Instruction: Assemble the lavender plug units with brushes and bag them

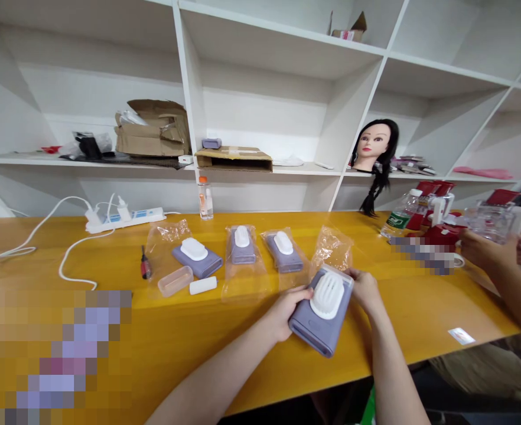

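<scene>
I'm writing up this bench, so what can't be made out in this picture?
All in the head view:
Held purple device: underside, turned away from the camera.
Left hand and right hand: some fingers, hidden by the device.
Lower-left object: covered by pixelation.
Co-worker's arm: its upper part, cut off by the right edge.
White card: its print, too small to read.

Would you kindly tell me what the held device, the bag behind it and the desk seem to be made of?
Device: probably hard plastic, matte purple with smooth, moulded-looking edges. Bag: likely thin plastic film, clear, crinkled and glinting. Desk: perhaps varnished wood or laminate; its yellow-brown sheen leaves that open.
</scene>
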### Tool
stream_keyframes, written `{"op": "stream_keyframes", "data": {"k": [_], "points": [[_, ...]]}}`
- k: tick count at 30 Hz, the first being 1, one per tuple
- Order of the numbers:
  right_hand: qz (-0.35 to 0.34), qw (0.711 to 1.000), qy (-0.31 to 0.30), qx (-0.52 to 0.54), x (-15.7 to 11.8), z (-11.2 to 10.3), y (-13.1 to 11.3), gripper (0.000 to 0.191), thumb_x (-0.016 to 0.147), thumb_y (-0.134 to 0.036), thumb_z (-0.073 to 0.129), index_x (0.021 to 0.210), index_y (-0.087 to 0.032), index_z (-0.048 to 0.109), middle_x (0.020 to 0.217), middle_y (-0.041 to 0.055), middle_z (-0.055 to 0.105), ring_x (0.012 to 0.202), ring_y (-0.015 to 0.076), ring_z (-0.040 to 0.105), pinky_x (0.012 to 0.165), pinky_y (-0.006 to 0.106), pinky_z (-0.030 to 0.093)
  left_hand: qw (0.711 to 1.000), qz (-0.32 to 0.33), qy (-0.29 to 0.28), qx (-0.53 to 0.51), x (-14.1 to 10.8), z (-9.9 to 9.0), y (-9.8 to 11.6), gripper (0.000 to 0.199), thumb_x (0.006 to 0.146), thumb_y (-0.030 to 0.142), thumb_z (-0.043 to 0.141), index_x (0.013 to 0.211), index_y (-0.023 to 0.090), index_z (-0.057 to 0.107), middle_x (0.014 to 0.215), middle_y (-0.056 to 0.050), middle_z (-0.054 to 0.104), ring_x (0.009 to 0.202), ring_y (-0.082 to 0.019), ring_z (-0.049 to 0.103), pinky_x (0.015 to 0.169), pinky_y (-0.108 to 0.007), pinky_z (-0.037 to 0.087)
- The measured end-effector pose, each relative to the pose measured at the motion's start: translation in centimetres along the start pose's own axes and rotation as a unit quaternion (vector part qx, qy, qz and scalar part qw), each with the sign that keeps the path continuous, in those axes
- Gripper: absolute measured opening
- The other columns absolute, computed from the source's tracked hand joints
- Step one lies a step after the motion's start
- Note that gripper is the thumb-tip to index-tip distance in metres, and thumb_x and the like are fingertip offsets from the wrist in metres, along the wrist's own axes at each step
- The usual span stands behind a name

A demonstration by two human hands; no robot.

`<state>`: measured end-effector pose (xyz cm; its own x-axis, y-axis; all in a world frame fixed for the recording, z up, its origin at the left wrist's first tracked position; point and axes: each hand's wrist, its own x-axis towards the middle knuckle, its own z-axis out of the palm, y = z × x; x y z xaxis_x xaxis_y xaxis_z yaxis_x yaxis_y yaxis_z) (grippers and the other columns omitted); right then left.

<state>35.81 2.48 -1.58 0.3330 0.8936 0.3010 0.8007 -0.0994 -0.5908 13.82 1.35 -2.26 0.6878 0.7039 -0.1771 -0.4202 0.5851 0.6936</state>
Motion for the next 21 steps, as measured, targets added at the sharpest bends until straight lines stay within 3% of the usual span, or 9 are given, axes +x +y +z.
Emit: {"op": "stream_keyframes", "data": {"k": [3,7,11,15,17,21], "points": [[-0.001,0.999,0.021,0.029,0.0,0.3,0.1,0.033,0.072,-0.044,0.045,0.056,-0.016,0.055,0.049,0.0008,0.055,0.051,0.0157,0.052,0.051,0.026,0.038,0.999,-0.002,0.006,0.038,0.0,-1.0,-0.2,0.028,0.064,0.023,0.066,0.089,0.013,0.064,0.071,-0.003,0.063,0.06,-0.012,0.054,0.062,-0.024,0.038],[-0.028,0.998,0.044,0.041,-0.3,0.2,-0.5,0.032,0.075,-0.042,0.043,0.054,-0.018,0.048,0.048,-0.0023,0.048,0.05,0.013,0.046,0.052,0.025,0.034,0.995,-0.013,0.029,0.089,-0.3,-0.9,-0.4,0.03,0.061,0.022,0.065,0.09,0.011,0.065,0.069,-0.004,0.062,0.056,-0.012,0.052,0.058,-0.025,0.037],[-0.113,0.991,0.068,0.022,-1.1,-0.2,-1.5,0.028,0.077,-0.033,0.043,0.054,-0.019,0.045,0.052,-0.0027,0.045,0.054,0.0129,0.045,0.056,0.025,0.034,0.991,0.002,0.038,0.13,-0.3,-0.4,-0.4,0.031,0.062,0.023,0.063,0.09,0.011,0.065,0.071,-0.004,0.062,0.058,-0.012,0.052,0.059,-0.025,0.037],[-0.19,0.979,0.079,-0.003,-2.0,-0.5,-2.3,0.027,0.08,-0.029,0.042,0.054,-0.02,0.045,0.056,-0.0009,0.048,0.06,0.0144,0.047,0.06,0.025,0.036,0.984,0.026,0.086,0.151,-0.4,-0.2,0.0,0.047,0.063,0.022,0.063,0.109,0.014,0.057,0.082,-0.005,0.064,0.067,-0.014,0.056,0.063,-0.026,0.04],[-0.191,0.977,0.095,-0.018,-2.3,-0.6,-2.6,0.027,0.081,-0.03,0.043,0.056,-0.02,0.047,0.057,-0.0002,0.05,0.061,0.0149,0.048,0.061,0.026,0.036,0.98,0.027,0.101,0.17,-0.7,-0.1,0.3,0.057,0.063,0.023,0.064,0.118,0.016,0.049,0.087,-0.005,0.063,0.07,-0.015,0.057,0.065,-0.026,0.04],[-0.157,0.979,0.13,-0.029,-2.5,-0.4,-3.2,0.027,0.081,-0.036,0.046,0.061,-0.019,0.051,0.057,0.0001,0.051,0.057,0.0144,0.048,0.058,0.026,0.035,0.973,0.014,0.067,0.219,-1.2,0.2,0.4,0.061,0.061,0.022,0.066,0.119,0.015,0.047,0.088,-0.006,0.063,0.07,-0.016,0.057,0.063,-0.026,0.04]]}}
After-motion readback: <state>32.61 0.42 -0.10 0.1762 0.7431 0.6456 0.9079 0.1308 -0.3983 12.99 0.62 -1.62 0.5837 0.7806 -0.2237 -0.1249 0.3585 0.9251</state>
